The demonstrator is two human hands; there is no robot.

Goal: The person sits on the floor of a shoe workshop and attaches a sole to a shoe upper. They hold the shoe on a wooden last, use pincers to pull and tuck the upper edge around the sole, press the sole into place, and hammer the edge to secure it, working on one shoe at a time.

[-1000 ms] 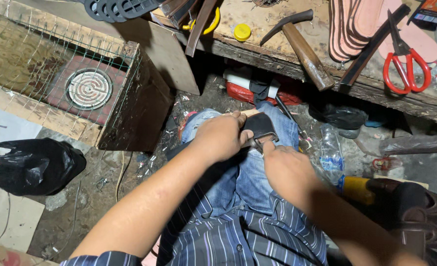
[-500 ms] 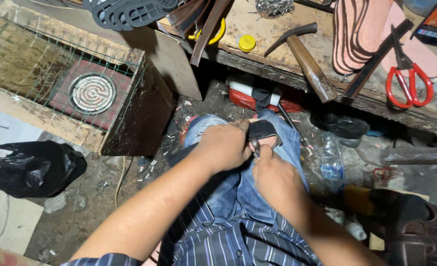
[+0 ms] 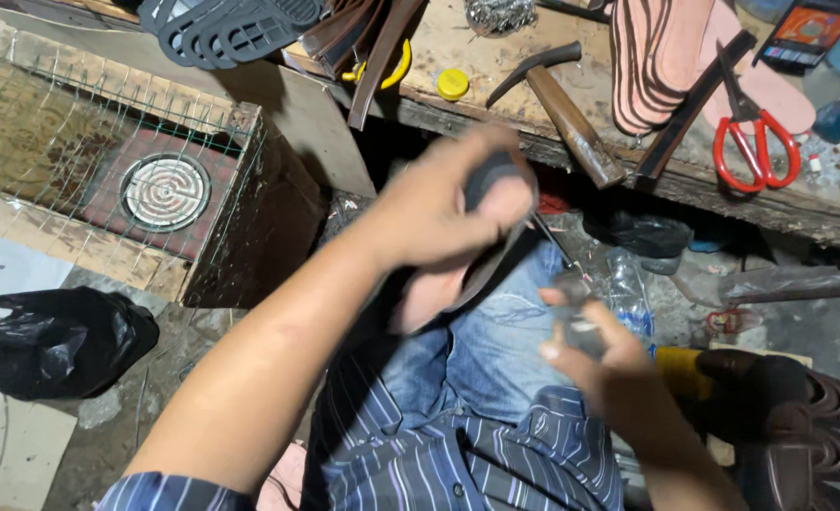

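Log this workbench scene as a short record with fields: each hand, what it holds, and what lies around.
left hand: raised over the lap, gripping a dark sole; blurred
right hand: lower, closed on a small dark tool; kind cannot be told
lap: blue jeans, striped shirt
bench: hammer, red scissors, pink insoles, yellow cap
left of the knees: coil heater under wire mesh
floor: black bag, plastic bottle
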